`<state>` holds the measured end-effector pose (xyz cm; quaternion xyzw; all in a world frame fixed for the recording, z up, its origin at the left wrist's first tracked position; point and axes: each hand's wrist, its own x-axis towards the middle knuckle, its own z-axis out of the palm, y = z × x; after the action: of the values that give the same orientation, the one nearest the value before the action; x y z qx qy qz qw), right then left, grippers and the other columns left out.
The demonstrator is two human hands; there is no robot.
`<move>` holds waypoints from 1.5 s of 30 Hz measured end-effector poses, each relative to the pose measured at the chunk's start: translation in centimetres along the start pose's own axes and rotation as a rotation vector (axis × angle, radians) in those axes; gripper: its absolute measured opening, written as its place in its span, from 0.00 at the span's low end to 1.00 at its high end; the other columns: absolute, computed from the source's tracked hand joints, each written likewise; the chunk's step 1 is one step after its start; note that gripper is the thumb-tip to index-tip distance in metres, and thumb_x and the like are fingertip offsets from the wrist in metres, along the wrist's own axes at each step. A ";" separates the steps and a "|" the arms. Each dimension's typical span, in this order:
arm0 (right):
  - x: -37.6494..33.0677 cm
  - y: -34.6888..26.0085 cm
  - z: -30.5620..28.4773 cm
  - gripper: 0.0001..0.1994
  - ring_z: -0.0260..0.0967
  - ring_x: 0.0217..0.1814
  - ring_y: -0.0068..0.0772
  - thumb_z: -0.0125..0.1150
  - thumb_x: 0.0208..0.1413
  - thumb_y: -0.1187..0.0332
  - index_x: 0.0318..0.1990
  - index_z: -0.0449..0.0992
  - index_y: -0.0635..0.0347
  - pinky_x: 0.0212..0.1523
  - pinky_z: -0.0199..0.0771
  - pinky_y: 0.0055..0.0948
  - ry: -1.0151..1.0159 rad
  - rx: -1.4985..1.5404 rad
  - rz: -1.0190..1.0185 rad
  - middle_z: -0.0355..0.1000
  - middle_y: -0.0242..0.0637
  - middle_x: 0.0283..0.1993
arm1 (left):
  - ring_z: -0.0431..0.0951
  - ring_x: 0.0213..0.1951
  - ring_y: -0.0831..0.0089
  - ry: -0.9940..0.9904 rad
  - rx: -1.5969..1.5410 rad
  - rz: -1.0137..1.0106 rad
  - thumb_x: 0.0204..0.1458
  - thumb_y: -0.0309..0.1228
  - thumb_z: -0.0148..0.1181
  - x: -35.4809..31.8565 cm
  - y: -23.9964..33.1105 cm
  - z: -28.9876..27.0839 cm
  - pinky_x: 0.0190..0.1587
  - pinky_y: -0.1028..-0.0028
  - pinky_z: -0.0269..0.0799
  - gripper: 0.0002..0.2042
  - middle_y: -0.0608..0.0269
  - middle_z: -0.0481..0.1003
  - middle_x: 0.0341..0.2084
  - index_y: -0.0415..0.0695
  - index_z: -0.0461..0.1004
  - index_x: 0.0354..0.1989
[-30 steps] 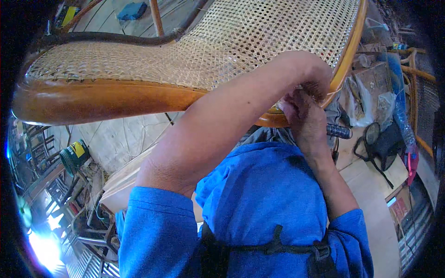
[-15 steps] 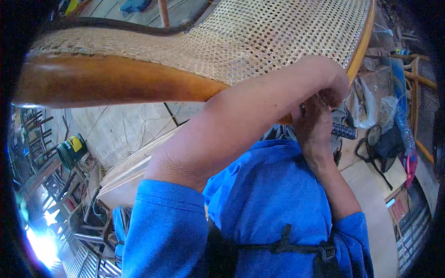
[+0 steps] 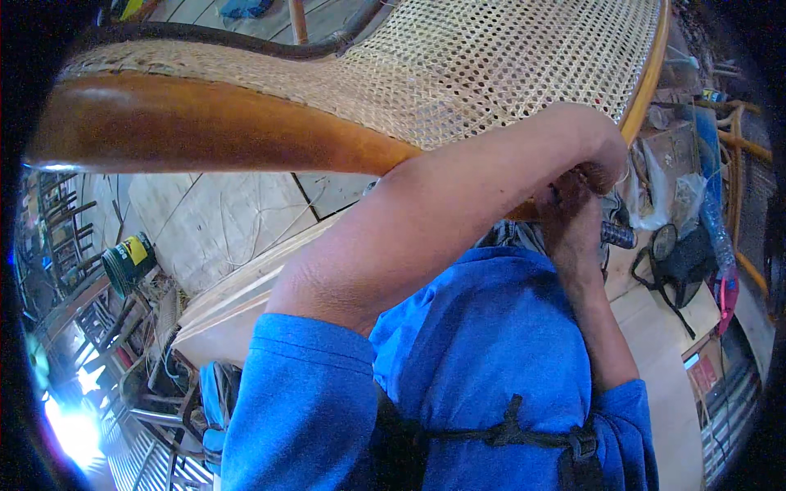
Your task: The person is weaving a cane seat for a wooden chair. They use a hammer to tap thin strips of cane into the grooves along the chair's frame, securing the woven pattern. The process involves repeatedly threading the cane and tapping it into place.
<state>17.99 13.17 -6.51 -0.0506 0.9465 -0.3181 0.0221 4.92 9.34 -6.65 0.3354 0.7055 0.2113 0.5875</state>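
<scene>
A chair-like piece with a polished brown wooden frame (image 3: pixel 213 127) and a woven cane panel (image 3: pixel 491 69) lies in front of me. My left forearm crosses over its near frame. My left hand (image 3: pixel 604 151) bends down at the frame's right corner, its fingers curled and mostly hidden. Just below it, close against it, is my right hand (image 3: pixel 571 225), closed, with its fingertips covered by the left hand. What either hand pinches is too hidden to make out. A black ribbed handle (image 3: pixel 618 235) sticks out beside my right wrist; whether that hand holds it is unclear.
At the left a dark green bucket (image 3: pixel 128 264) stands near stacked wooden frames. Pale boards (image 3: pixel 246 307) lie beside my left arm. On the right are a black strapped bag (image 3: pixel 684 258), clear plastic (image 3: pixel 688 196) and a blue plastic-wrapped length (image 3: pixel 708 155).
Both hands sit slightly further right in the picture, and the chair frame has shifted the same way. The hands stay close together at the corner.
</scene>
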 end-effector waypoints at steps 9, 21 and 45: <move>0.4 1.3 -0.6 0.14 0.64 0.51 0.33 0.47 0.55 0.76 0.49 0.65 0.65 0.52 0.66 0.28 -0.205 0.991 0.467 0.66 0.37 0.48 | 0.74 0.22 0.64 0.072 0.040 0.073 0.42 0.31 0.53 1.1 -0.6 -0.1 0.26 0.61 0.71 0.09 0.56 0.75 0.21 0.38 0.76 0.25; 0.6 -0.5 -0.7 0.05 0.68 0.38 0.48 0.54 0.49 0.71 0.33 0.72 0.61 0.40 0.67 0.42 0.024 -0.153 -0.173 0.70 0.43 0.31 | 0.74 0.33 0.67 -0.070 0.012 0.017 0.45 0.36 0.52 0.3 -0.1 -0.8 0.39 0.62 0.67 0.13 0.56 0.75 0.32 0.40 0.74 0.35; 0.0 0.5 1.3 0.07 0.69 0.39 0.53 0.54 0.51 0.67 0.36 0.72 0.59 0.40 0.69 0.42 0.070 0.146 0.141 0.72 0.47 0.34 | 0.76 0.27 0.64 0.035 0.114 0.099 0.43 0.37 0.57 3.7 -0.8 0.7 0.31 0.62 0.71 0.12 0.56 0.77 0.26 0.40 0.78 0.28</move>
<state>18.01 12.75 -7.86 0.0288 0.9222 -0.3853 0.0150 5.09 11.35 -9.90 0.3990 0.7093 0.2052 0.5436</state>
